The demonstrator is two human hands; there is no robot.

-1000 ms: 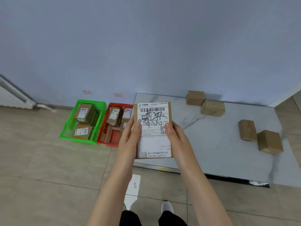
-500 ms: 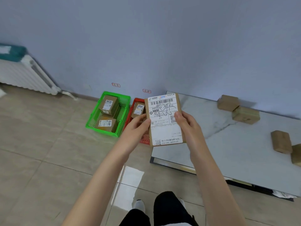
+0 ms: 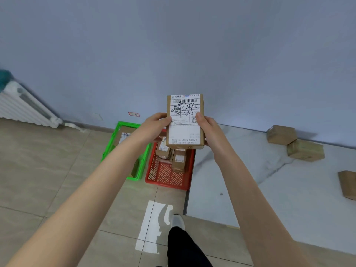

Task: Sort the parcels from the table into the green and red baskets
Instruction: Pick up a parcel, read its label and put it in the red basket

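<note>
I hold a brown cardboard parcel (image 3: 185,122) with a white shipping label and black handwriting upright in front of me. My left hand (image 3: 154,128) grips its left edge and my right hand (image 3: 209,128) grips its right edge, thumbs on the label. The parcel hangs above the red basket (image 3: 167,176), which stands on the floor and holds several labelled parcels. The green basket (image 3: 123,151) stands just left of it with parcels inside, partly hidden by my left forearm. On the marble table (image 3: 269,189) at the right lie three plain brown parcels (image 3: 305,150).
A white radiator (image 3: 25,106) stands along the wall at the far left. The baskets sit against the blue wall, with a small red tag (image 3: 133,114) on the wall above the green one. My foot (image 3: 177,221) is on the tiled floor by the table's corner.
I have stepped closer to the baskets. Both hands have carried the parcel forward and left, from over the table edge to above the red basket.
</note>
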